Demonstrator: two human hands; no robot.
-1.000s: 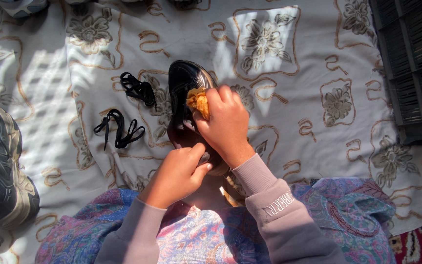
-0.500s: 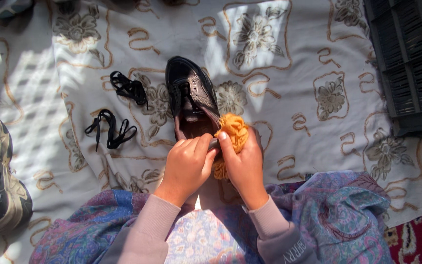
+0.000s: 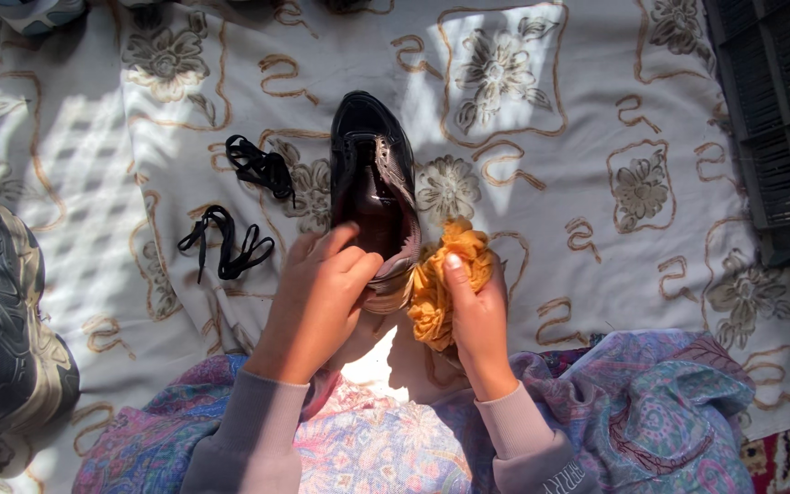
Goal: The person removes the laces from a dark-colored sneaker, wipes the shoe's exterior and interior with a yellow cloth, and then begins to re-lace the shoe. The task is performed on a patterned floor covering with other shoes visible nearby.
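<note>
Left hand: the left hand [image 3: 317, 297], lower centre of the frame, is closed around the heel end of a glossy black leather lace-less shoe [image 3: 373, 187], fingers curled over the collar, thumb side toward the opening.
Right hand: the right hand [image 3: 477, 316], just right of it, is clenched on a crumpled orange-yellow cloth [image 3: 445, 274], which is bunched against the shoe's right side near the heel.
Shoe: centre of the frame, toe pointing to the top edge, resting on the spread; the tongue is loose and the opening is in shadow.
Doing it well: in my judgement the left grip should stay firm at the heel so the shoe does not swivel, while the cloth is kept folded to a smooth pad and worked along the side in even strokes.
Around: two bundles of black shoelaces [image 3: 258, 166] [image 3: 226, 242] lie left of the shoe on the white cloth spread with brown floral embroidery [image 3: 550, 137]; a worn grey and black sneaker [image 3: 2, 311] sits at the left edge; a dark slatted plastic crate [image 3: 779, 119] is in the upper right.
Hard to make out: the shoe's heel and sole are covered by the hands; the sneaker and crate are cut off by the frame; the inside of the shoe is too dark to read.
</note>
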